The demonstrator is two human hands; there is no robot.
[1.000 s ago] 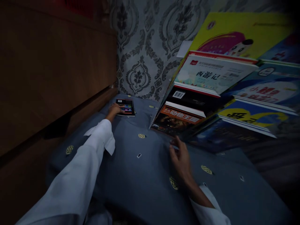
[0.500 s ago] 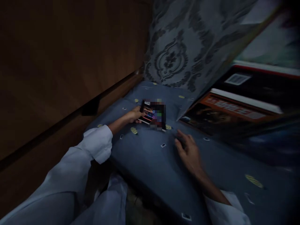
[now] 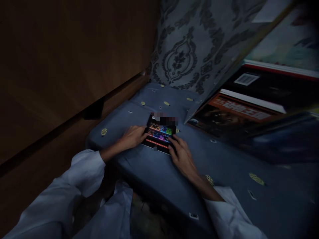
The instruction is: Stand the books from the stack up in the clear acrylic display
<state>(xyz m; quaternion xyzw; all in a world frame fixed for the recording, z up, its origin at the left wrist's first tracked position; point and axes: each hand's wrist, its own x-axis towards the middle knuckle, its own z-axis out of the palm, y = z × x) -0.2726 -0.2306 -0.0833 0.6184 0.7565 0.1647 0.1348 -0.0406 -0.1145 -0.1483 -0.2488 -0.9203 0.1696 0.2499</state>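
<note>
A thin dark book (image 3: 159, 134) with small bright pictures on its cover lies on or just above the grey-blue patterned sheet; part of it is pixelated. My left hand (image 3: 134, 136) grips its left edge, thumb on top and the other fingers partly hidden. At the lower right side, my right hand (image 3: 183, 156) holds the edge, its thumb by the near corner and its fingertips on the cover.
Larger books stand to the right, among them one with an orange title band (image 3: 244, 109) and a black one with a barcode label (image 3: 279, 83). A wooden panel (image 3: 74, 59) rises on the left. Patterned wallpaper (image 3: 179, 56) covers the back wall.
My right hand has moved left from the sheet to the book and taken hold of its right side. The book has come nearer and turned slightly, with my left hand still on it.
</note>
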